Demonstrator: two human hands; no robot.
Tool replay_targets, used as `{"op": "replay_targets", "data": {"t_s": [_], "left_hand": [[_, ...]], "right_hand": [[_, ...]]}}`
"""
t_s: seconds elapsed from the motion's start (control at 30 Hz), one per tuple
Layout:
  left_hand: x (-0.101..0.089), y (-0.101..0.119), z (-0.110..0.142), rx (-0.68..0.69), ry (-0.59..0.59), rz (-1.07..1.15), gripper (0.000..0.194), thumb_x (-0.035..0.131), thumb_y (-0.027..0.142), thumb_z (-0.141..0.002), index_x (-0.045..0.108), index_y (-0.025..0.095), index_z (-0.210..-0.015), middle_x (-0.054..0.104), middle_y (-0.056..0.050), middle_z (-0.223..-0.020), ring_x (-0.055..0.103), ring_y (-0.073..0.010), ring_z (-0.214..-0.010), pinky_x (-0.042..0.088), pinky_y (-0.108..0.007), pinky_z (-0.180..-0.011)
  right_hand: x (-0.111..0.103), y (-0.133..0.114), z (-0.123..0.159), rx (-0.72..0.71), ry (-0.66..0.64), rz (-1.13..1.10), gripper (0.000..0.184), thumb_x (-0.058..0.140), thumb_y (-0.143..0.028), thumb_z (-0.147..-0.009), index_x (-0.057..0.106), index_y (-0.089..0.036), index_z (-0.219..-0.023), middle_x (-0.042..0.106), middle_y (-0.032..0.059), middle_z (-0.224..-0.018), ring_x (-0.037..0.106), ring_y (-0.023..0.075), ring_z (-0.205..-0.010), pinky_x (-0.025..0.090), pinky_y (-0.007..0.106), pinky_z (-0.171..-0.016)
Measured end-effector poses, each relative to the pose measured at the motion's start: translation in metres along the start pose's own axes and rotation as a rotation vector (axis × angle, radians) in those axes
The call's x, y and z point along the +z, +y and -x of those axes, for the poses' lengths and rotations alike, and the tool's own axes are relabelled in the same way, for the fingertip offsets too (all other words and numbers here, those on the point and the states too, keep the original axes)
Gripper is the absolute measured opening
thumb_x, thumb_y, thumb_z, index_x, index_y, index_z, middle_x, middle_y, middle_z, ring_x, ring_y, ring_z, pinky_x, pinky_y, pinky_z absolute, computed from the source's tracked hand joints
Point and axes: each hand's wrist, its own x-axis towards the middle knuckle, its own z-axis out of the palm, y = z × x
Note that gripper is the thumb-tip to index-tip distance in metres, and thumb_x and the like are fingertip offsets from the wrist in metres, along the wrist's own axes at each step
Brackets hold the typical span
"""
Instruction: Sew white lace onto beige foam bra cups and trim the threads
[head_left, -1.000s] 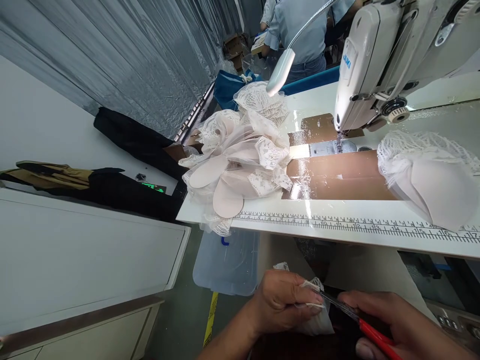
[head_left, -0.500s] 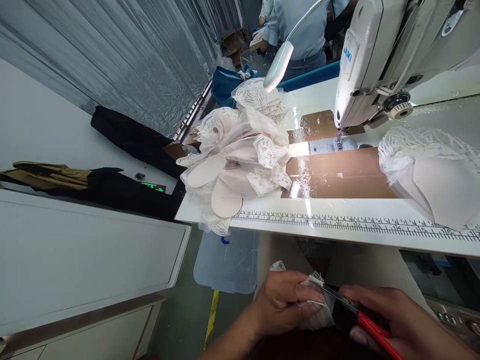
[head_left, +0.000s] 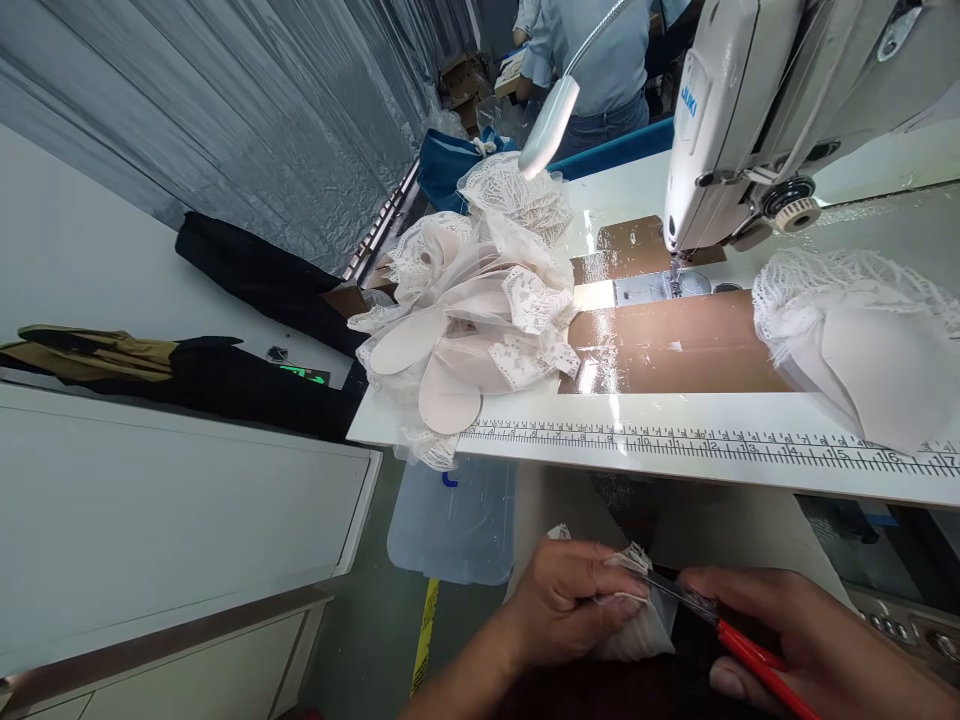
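Note:
Below the table edge, my left hand (head_left: 574, 600) pinches a white lace piece (head_left: 649, 625), its fingers closed on the fabric. My right hand (head_left: 795, 625) grips red-handled scissors (head_left: 750, 650). The blades point left and their tips touch the lace beside my left fingertips; whether they are cutting through it I cannot tell. Part of the lace piece is hidden behind my left hand. On the table lie a heap of pale lace-edged cups (head_left: 465, 310) at the left and a smaller stack of lace-edged cups (head_left: 877, 350) at the right.
A white sewing machine (head_left: 720, 130) stands over the table between the two piles. A lamp (head_left: 549, 125) on a flexible neck hangs behind. A printed ruler (head_left: 675, 440) runs along the front edge. Below left is a clear plastic bin (head_left: 454, 530). A person in blue (head_left: 592, 60) is behind.
The scissors and right hand have shifted very slightly, and the lace at the blade tips has moved a little. Both grips stay the same. The whole view has drifted slightly.

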Motion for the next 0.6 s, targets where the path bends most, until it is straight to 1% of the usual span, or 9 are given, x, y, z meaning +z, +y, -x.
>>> {"op": "replay_targets", "data": {"t_s": [0.13, 0.3, 0.43, 0.53, 0.6], "left_hand": [[0.0004, -0.0013, 0.002, -0.014, -0.003, 0.013, 0.019, 0.062, 0.016, -0.086, 0.076, 0.012, -0.099, 0.073, -0.012, -0.084, 0.07, -0.0153, -0.074, 0.053, -0.02, -0.067], [0.0004, -0.003, 0.0038, -0.024, 0.003, -0.014, 0.02, 0.062, 0.021, -0.087, 0.076, 0.013, -0.098, 0.074, -0.011, -0.083, 0.07, -0.0149, -0.072, 0.054, -0.019, -0.065], [0.0001, -0.003, 0.0027, -0.027, -0.006, -0.038, 0.02, 0.062, 0.023, -0.087, 0.076, 0.013, -0.097, 0.074, -0.011, -0.08, 0.069, -0.0143, -0.07, 0.053, -0.019, -0.063], [-0.0003, -0.0034, 0.002, -0.034, -0.02, -0.063, 0.021, 0.06, 0.025, -0.088, 0.076, 0.014, -0.097, 0.074, -0.01, -0.08, 0.068, -0.0141, -0.07, 0.052, -0.019, -0.063], [-0.0005, -0.0037, 0.0015, -0.046, -0.03, -0.081, 0.022, 0.059, 0.027, -0.089, 0.075, 0.014, -0.097, 0.074, -0.01, -0.079, 0.068, -0.0136, -0.069, 0.052, -0.019, -0.062]], "right_hand": [[-0.0015, -0.0065, -0.0026, -0.021, 0.0, 0.015, 0.018, 0.07, -0.026, -0.075, 0.07, -0.026, -0.093, 0.072, 0.0, -0.087, 0.066, 0.0221, -0.074, 0.053, 0.024, -0.069], [-0.0003, -0.0025, -0.0016, -0.021, 0.032, 0.023, 0.021, 0.072, -0.026, -0.074, 0.069, -0.028, -0.095, 0.073, 0.0003, -0.094, 0.067, 0.0227, -0.08, 0.053, 0.023, -0.069], [0.001, -0.0011, -0.001, -0.022, 0.036, -0.002, 0.013, 0.07, -0.026, -0.076, 0.069, -0.027, -0.09, 0.073, -0.0005, -0.09, 0.067, 0.0213, -0.076, 0.052, 0.021, -0.065], [0.001, -0.0009, -0.0018, -0.025, -0.008, 0.005, 0.006, 0.065, -0.027, -0.083, 0.067, -0.026, -0.088, 0.072, -0.0005, -0.085, 0.065, 0.0197, -0.073, 0.05, 0.021, -0.064], [0.001, -0.0002, -0.003, -0.026, -0.036, 0.017, 0.006, 0.061, -0.029, -0.087, 0.066, -0.026, -0.088, 0.071, -0.0003, -0.083, 0.064, 0.0192, -0.072, 0.049, 0.021, -0.065]]}}
